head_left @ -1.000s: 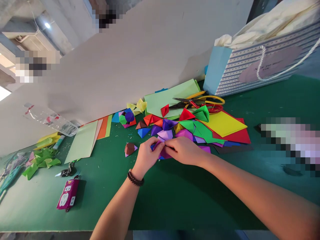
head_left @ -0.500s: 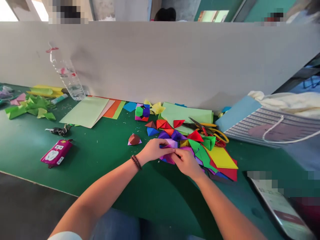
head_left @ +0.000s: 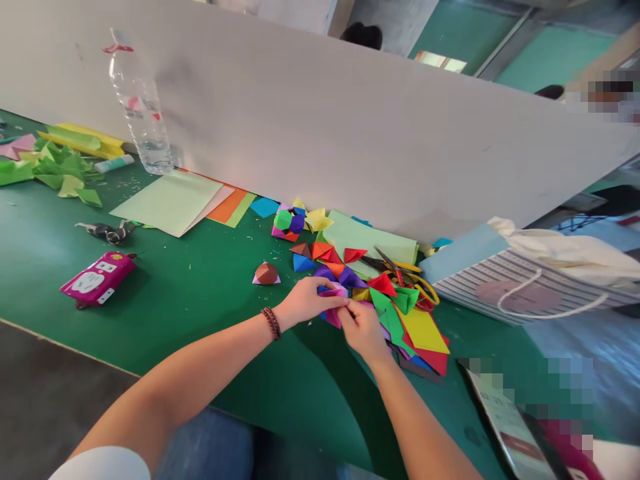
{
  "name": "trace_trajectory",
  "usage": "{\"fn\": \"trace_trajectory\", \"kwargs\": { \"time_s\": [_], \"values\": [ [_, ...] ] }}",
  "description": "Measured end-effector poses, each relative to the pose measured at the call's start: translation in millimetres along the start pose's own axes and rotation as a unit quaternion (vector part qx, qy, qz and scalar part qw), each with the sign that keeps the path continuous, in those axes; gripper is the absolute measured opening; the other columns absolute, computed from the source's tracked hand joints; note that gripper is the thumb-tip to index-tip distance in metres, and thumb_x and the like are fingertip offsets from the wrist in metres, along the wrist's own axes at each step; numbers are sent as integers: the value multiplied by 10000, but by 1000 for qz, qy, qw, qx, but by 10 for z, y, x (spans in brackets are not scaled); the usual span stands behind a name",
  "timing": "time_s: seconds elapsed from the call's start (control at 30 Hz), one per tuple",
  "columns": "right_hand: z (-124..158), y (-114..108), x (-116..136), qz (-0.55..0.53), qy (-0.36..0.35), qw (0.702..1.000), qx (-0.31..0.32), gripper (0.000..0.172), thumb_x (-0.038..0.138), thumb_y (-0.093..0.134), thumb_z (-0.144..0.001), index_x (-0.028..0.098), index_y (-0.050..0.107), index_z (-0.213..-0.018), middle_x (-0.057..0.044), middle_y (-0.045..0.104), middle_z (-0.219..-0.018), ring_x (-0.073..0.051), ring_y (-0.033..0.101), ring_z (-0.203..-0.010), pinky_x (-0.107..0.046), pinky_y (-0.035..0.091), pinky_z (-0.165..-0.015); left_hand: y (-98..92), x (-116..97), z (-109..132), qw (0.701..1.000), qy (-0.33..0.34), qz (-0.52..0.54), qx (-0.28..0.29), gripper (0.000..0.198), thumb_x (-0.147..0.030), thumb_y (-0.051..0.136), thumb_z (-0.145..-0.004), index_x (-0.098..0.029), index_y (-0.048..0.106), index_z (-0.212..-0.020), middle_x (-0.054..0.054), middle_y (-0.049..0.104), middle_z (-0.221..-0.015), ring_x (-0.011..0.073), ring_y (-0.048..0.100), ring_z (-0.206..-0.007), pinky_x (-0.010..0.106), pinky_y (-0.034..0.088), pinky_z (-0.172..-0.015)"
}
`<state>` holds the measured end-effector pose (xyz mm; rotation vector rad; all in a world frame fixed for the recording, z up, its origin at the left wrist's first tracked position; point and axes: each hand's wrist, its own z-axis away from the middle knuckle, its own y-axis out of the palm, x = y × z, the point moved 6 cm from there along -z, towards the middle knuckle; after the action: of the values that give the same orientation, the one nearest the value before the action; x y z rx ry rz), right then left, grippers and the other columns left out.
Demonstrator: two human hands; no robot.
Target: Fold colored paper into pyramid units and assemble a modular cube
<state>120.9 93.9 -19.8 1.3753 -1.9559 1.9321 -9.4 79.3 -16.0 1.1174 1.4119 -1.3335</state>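
Observation:
My left hand (head_left: 307,300), with a beaded bracelet on its wrist, and my right hand (head_left: 363,327) meet over a folded purple and pink paper piece (head_left: 333,301). Fingers of both hands pinch it, partly hiding it. Right beside my hands lies a heap of folded origami pieces (head_left: 350,280) in red, green, blue and purple. Sheets of yellow paper (head_left: 424,330) and red paper (head_left: 434,360) lie under the heap's right side. To the left of my left hand sits a brown and pink origami ball (head_left: 266,273).
A multicoloured modular origami ball (head_left: 289,223) and paper sheets lie along a pale partition (head_left: 320,113). Yellow-handled scissors (head_left: 395,270) rest behind the heap. A water bottle (head_left: 143,113), keys (head_left: 107,232), a magenta pouch (head_left: 98,279) and a striped gift bag (head_left: 520,287) stand around.
The view has swung from tilted to the right side toward the table's left, then tilted the other way. My hands stay together on the purple paper, pinching it throughout.

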Motion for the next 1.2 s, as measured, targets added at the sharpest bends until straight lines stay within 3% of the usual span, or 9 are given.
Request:
{"fn": "trace_trajectory", "kwargs": {
  "time_s": [0.17, 0.37, 0.57, 0.83, 1.2],
  "values": [
    [19, -20, 33, 1, -11, 1000, 1, 342, 370, 368, -898, 216, 485, -615, -21, 527, -522, -165, 485, -506, -281, 366, -510, 32, -41, 6, 999, 22, 6, 46, 259, -411, 683, -755, -151, 675, -757, 2, 612, -733, 126, 548, -678, 212, 409, -573],
    [17, -64, 43, 7, -25, 1000, 9, 318, 346, 367, -907, 231, 434, -618, -23, 546, -527, -159, 494, -498, -277, 358, -506, 64, -37, 8, 998, 33, -18, 58, 249, -403, 622, -806, -166, 690, -833, 12, 648, -780, 121, 558, -618, 217, 430, -533],
    [37, -79, 33, 26, -47, 999, -4, 322, 323, 378, -894, 250, 347, -582, -16, 513, -489, -150, 451, -453, -288, 292, -485, 42, -127, 15, 995, 60, -70, 36, 177, -332, 617, -825, -170, 689, -828, 29, 697, -831, 161, 628, -763, 240, 493, -697],
    [38, -74, 41, 30, -67, 996, -43, 296, 316, 380, -896, 238, 447, -618, -24, 514, -485, -168, 468, -445, -301, 287, -495, 50, -137, 33, 994, 34, -97, 37, 182, -323, 559, -855, -176, 664, -869, 24, 695, -899, 166, 629, -828, 255, 485, -767],
    [24, -67, 71, -28, -75, 996, -48, 331, 308, 400, -911, 233, 393, -588, 18, 483, -465, -116, 413, -426, -257, 289, -434, 62, -132, 47, 994, 18, -104, 27, 225, -355, 546, -870, -160, 598, -769, 11, 635, -788, 151, 590, -742, 238, 427, -625]
  ]
}}
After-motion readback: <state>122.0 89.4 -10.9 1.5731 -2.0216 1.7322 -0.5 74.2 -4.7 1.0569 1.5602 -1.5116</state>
